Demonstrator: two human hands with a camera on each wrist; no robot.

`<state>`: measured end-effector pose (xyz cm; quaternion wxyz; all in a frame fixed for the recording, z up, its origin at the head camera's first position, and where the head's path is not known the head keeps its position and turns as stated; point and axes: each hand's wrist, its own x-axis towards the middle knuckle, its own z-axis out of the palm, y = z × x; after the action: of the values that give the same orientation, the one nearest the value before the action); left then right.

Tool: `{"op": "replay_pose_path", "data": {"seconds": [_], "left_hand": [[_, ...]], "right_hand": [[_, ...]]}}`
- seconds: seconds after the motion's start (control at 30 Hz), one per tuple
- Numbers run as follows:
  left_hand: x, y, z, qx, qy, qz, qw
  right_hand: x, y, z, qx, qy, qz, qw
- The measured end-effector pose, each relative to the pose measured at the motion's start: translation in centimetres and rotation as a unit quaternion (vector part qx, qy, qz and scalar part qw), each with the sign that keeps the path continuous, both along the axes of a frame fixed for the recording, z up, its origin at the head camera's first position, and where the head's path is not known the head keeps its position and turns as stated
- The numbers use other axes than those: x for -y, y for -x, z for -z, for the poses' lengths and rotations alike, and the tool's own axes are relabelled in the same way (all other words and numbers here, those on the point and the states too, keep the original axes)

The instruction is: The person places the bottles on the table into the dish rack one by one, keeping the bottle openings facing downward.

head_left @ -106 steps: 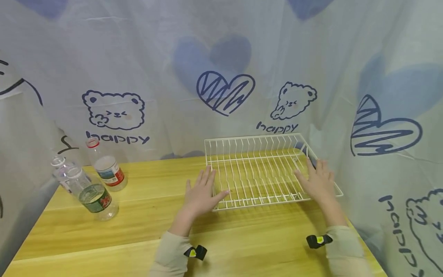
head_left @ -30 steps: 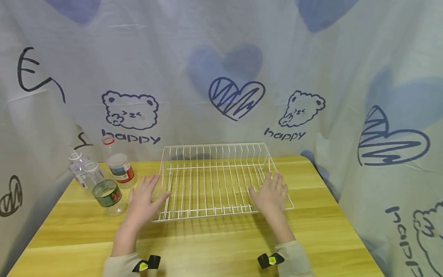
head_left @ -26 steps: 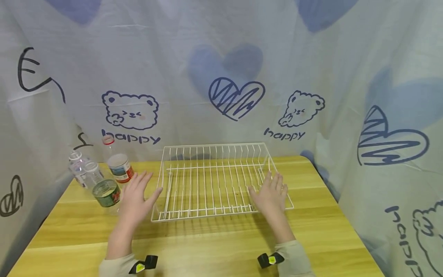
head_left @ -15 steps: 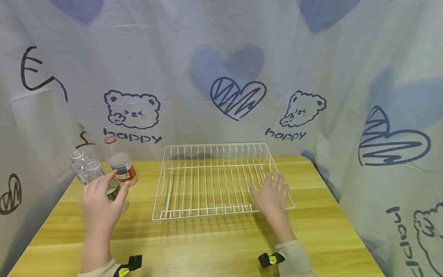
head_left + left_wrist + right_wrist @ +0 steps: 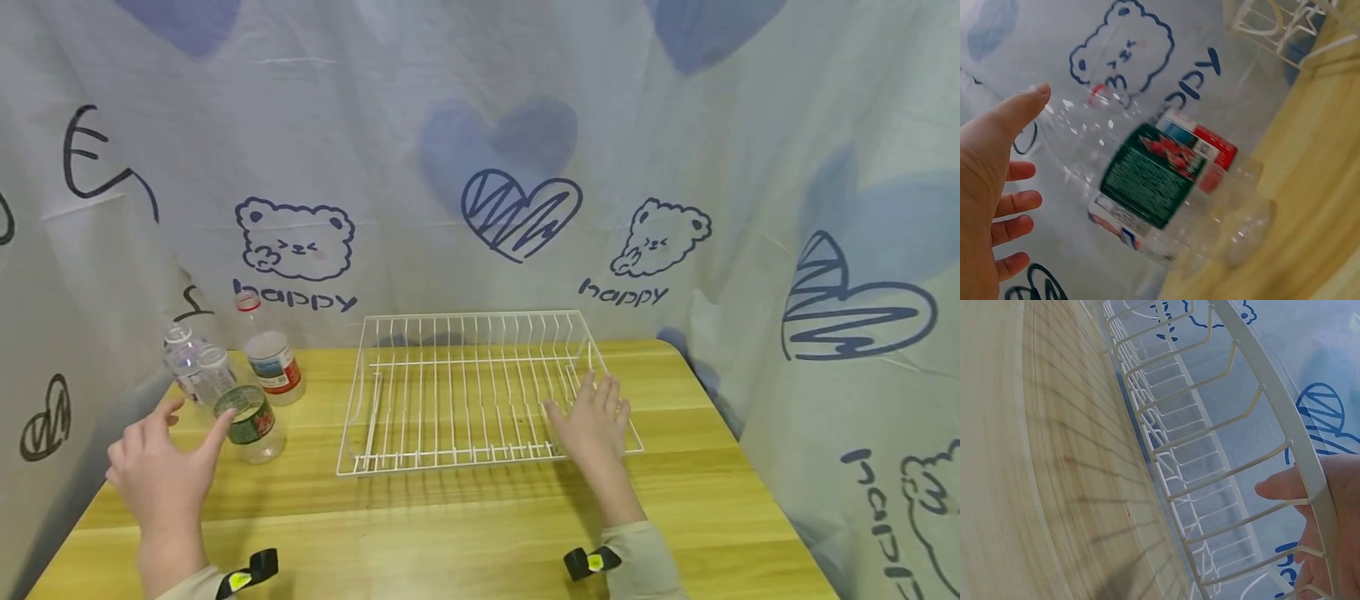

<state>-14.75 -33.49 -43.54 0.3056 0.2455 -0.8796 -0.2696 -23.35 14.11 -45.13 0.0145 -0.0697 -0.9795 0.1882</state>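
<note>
My left hand (image 5: 165, 471) is spread beside a clear plastic bottle with a green label (image 5: 251, 419), holding nothing. In the left wrist view its thumb points toward the upper part of that bottle (image 5: 1154, 178), with a gap between palm and plastic. Behind it stand a bottle with a red neck ring and a red-blue label (image 5: 277, 372) and another clear bottle (image 5: 180, 354), partly hidden. My right hand (image 5: 596, 427) rests with extended fingers on the right front part of a white wire dish rack (image 5: 450, 466). In the right wrist view, the rack's rim covers part of this hand (image 5: 1319, 506).
The rack sits on a wooden table (image 5: 420, 546) near its back edge. A pale curtain (image 5: 420, 250) with blue hearts and bears hangs behind and along both sides. Black straps with yellow marks are on both wrists.
Both hands and the rack shifted left earlier. Since then my left hand has let go of the rack's left side and moved left to the bottles. My right hand has stayed at the rack.
</note>
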Motion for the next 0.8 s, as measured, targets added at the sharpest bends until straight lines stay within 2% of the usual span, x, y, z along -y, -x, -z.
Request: {"op": "replay_pose_path", "data": {"seconds": [0.17, 0.27, 0.53, 0.8], "left_hand": [[1.0, 0.6, 1.6, 0.095, 0.002, 0.002, 0.9955], [1.3, 1.2, 2.9, 0.137, -0.001, 0.011, 0.9905], [1.4, 2.6, 6.6, 0.168, -0.042, 0.035, 0.9843], [1.3, 2.9, 8.4, 0.215, -0.067, 0.052, 0.9729]], "right_hand": [[0.0, 0.0, -0.1, 0.0, 0.004, -0.004, 1.0], [0.0, 0.0, -0.2, -0.002, 0.005, -0.005, 1.0], [-0.2, -0.1, -0.2, -0.002, 0.003, -0.003, 1.0], [-0.1, -0.1, 0.0, -0.005, 0.003, -0.003, 1.0]]}}
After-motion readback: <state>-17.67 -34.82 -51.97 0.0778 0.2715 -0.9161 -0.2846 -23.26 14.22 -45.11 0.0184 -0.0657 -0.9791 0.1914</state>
